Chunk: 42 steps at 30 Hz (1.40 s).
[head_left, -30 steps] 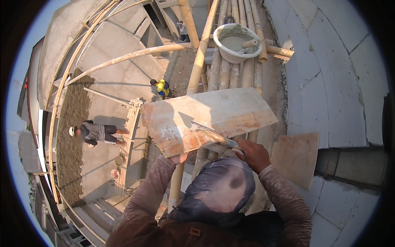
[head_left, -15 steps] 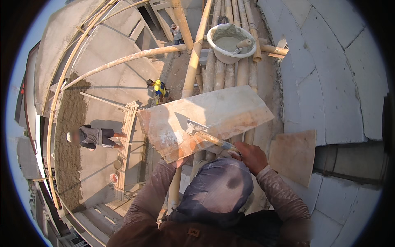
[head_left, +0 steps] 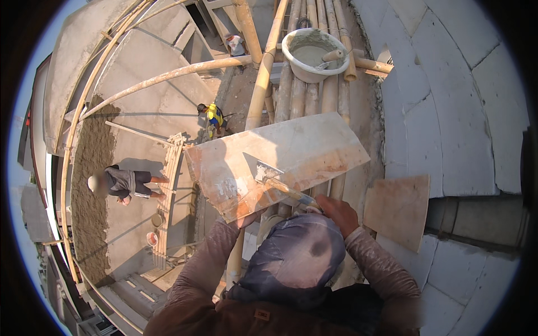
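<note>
A large flat board, pale with orange-brown stains and smears, is tilted across the middle of the view. My left hand grips its near edge at the lower left; the fingers beneath are hidden. My right hand is closed round the handle of a trowel. The trowel's small metal blade, coated with pale mortar, lies over the board and casts a dark pointed shadow. Below the hands, a grey cloth cap covers part of the view and of the bamboo behind it.
Beyond the board, a white bucket of wet grey mortar with a handled tool stands on bamboo poles. A second board leans beside grey block walling at right. Several people are below; one stands on a bamboo platform by wet plaster.
My right hand and the trowel have shifted very slightly left, along with the board. The person on the platform has changed arm position; another farther off has moved a little.
</note>
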Motion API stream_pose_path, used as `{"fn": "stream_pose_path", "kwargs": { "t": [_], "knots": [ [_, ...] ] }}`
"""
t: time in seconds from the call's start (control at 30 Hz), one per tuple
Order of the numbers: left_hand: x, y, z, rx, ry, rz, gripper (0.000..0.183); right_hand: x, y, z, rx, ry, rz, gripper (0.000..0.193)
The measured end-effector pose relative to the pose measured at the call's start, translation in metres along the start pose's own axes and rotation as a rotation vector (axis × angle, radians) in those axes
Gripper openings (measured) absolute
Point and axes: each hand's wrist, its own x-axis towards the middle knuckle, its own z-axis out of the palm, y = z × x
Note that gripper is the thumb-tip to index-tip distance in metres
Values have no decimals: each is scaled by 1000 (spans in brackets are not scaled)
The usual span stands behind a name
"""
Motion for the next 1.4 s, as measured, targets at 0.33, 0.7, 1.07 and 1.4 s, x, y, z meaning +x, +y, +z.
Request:
{"fn": "stream_pose_path", "kwargs": {
  "t": [0.33,0.7,1.07,1.4],
  "knots": [
    [15,-29,-5,44,151,114,51,-3,3,5,79,128,-65,30],
    [12,-38,-2,-10,147,86,60,-1,-6,-9,81,162,-69,32],
    [10,-4,12,-1111,226,-177,50,0,-8,-11,141,182,-41,33],
    [11,1,15,-38,62,-116,41,15,0,-31,-39,176,73,38]
  ]
}}
